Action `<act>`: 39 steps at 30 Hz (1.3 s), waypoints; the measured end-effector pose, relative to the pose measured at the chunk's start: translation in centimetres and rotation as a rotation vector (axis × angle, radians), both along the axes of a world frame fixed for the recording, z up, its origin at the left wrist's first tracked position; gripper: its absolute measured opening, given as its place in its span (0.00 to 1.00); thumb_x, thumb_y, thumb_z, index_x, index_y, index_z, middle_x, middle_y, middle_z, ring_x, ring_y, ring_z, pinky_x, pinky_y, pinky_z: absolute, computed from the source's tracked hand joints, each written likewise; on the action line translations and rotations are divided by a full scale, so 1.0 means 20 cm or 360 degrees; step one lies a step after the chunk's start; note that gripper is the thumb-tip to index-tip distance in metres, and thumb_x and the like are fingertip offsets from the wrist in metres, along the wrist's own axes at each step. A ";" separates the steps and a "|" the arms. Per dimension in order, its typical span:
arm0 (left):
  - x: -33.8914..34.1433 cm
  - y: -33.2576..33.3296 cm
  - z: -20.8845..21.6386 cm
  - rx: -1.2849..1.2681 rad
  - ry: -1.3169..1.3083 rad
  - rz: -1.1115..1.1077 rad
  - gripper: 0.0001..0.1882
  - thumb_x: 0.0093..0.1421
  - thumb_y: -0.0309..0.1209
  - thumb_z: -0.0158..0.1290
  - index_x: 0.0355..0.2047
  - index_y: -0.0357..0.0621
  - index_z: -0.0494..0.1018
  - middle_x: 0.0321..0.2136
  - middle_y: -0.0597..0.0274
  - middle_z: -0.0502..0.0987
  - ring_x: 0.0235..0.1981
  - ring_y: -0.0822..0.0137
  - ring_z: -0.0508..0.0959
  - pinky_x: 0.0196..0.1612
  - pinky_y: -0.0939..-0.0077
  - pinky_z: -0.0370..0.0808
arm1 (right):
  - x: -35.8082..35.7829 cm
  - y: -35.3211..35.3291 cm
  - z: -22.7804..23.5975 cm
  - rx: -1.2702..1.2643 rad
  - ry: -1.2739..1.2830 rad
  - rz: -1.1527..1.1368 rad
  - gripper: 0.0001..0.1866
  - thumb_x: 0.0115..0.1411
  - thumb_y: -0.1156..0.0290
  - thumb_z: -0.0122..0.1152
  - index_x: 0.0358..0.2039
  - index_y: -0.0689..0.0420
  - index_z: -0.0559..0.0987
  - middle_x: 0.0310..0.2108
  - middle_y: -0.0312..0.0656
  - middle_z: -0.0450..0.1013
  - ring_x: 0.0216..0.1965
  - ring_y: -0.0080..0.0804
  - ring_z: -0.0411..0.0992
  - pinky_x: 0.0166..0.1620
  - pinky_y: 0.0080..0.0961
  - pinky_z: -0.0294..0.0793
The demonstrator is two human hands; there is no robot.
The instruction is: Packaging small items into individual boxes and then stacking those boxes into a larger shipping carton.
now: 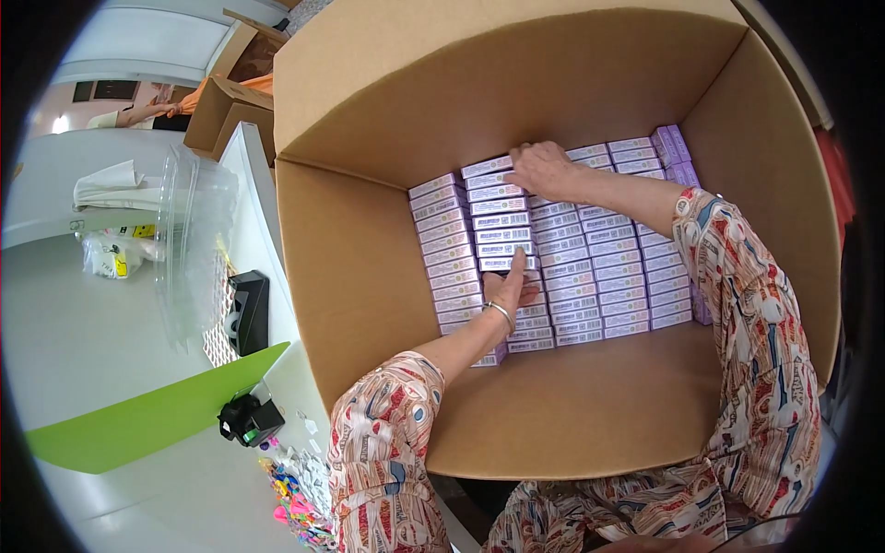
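Inside a large open cardboard carton [572,396], small white-and-purple boxes [618,276] stand packed on edge in several columns. Toward the left, one row of small boxes [502,221] sits a little higher than its neighbours, between my two hands. My left hand [513,288], with a bangle on its wrist, holds the near end of this row. Its thumb lies over the top and its other fingers are partly hidden. At the far end, my right hand [548,172] curls its fingers over the row; the fingertips are hidden.
Left of the carton is a white table with a black tape dispenser [247,313], a green panel [157,415], clear plastic packaging [189,249] and a pile of colourful small pieces [300,498]. Another cardboard box [226,115] stands farther back. Another person's arm [143,115] shows at the far left.
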State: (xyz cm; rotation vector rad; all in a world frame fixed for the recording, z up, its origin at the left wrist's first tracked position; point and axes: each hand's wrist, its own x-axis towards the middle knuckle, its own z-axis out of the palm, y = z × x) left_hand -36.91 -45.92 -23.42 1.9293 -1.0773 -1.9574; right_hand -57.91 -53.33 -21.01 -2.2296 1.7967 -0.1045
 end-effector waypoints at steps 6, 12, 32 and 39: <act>-0.07 0.00 0.00 0.0086 0.0237 0.0028 0.35 0.58 0.53 0.55 0.42 0.26 0.66 0.32 0.45 0.74 0.33 0.55 0.79 0.36 0.68 0.80 | 0.08 0.03 -0.20 0.0413 -0.0916 -0.0496 0.41 0.62 0.52 0.48 0.53 0.86 0.55 0.46 0.73 0.68 0.53 0.60 0.67 0.55 0.38 0.68; -0.08 -0.06 -0.01 0.0119 0.0237 0.0224 0.29 0.61 0.48 0.53 0.41 0.26 0.64 0.34 0.43 0.74 0.34 0.54 0.79 0.37 0.69 0.78 | 0.05 0.02 -0.15 0.0527 -0.1071 -0.0572 0.51 0.60 0.42 0.47 0.60 0.81 0.47 0.58 0.72 0.56 0.62 0.55 0.57 0.63 0.33 0.59; -0.09 -0.21 -0.04 0.0501 0.0049 -0.0071 0.30 0.64 0.49 0.47 0.56 0.38 0.60 0.40 0.35 0.71 0.38 0.47 0.78 0.39 0.60 0.79 | 0.43 0.05 -0.37 -0.0313 -0.1527 -0.1201 0.42 0.66 0.48 0.39 0.64 0.70 0.43 0.64 0.69 0.43 0.66 0.61 0.43 0.67 0.40 0.47; 0.02 -0.29 0.18 0.0554 -0.0138 -0.0523 0.38 0.56 0.52 0.58 0.56 0.37 0.61 0.35 0.38 0.75 0.33 0.50 0.80 0.38 0.63 0.81 | 0.43 0.04 -0.41 -0.0478 -0.1205 -0.1163 0.43 0.64 0.47 0.44 0.64 0.69 0.43 0.63 0.71 0.45 0.62 0.67 0.50 0.64 0.44 0.53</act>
